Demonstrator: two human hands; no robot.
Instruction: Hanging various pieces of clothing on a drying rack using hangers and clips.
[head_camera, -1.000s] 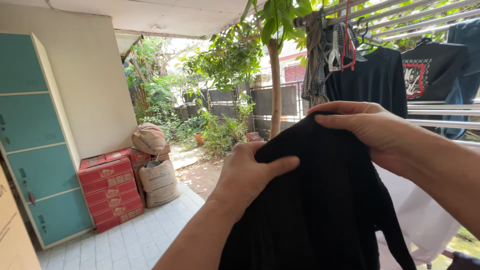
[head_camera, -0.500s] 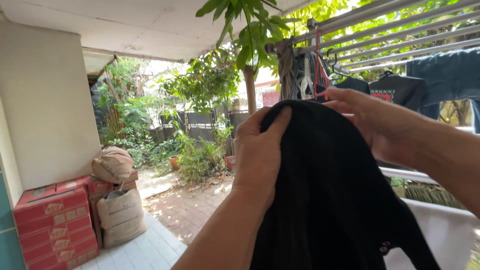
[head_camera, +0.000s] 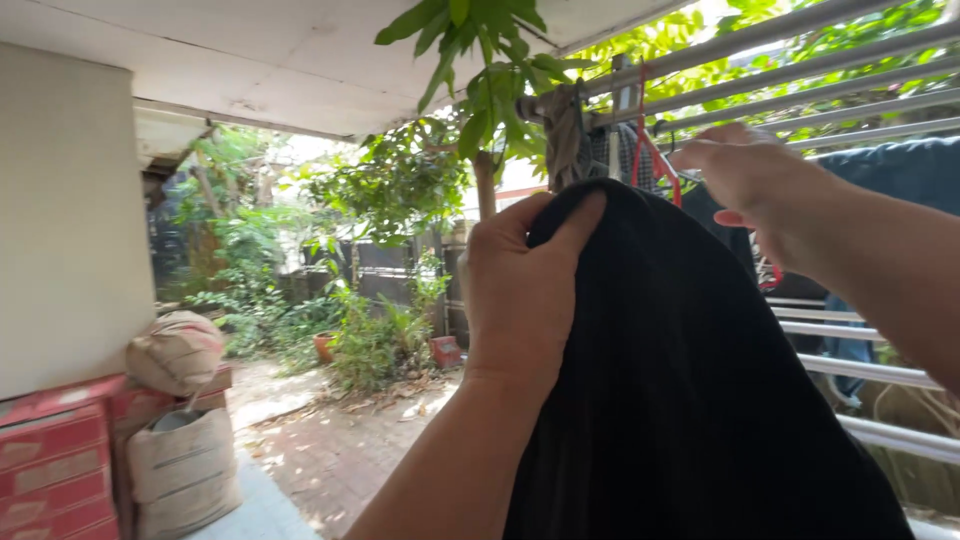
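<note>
Head view: I see my left hand (head_camera: 520, 290) clamped on the top edge of a black garment (head_camera: 680, 400), thumb and fingers pinching the cloth from the left side, held up at about face level. The garment hangs down from that grip and fills the lower right of the frame, draping in front of my right forearm. My right hand (head_camera: 745, 180) is off the cloth, raised up and to the right, fingers loosely apart and close to a red hanger (head_camera: 655, 160) that hangs from the metal rails (head_camera: 800, 65) overhead; I cannot tell whether it touches the hanger. Just left of the hanger a grey cloth (head_camera: 568, 135) is bunched on the rail, and a blue garment (head_camera: 900, 170) hangs behind my right wrist. A thin tree (head_camera: 485, 90) with big green leaves stands behind my left hand. Far down on the left, sacks (head_camera: 180, 420) lean beside red boxes (head_camera: 55, 460) against a pale wall (head_camera: 60, 220).
</note>
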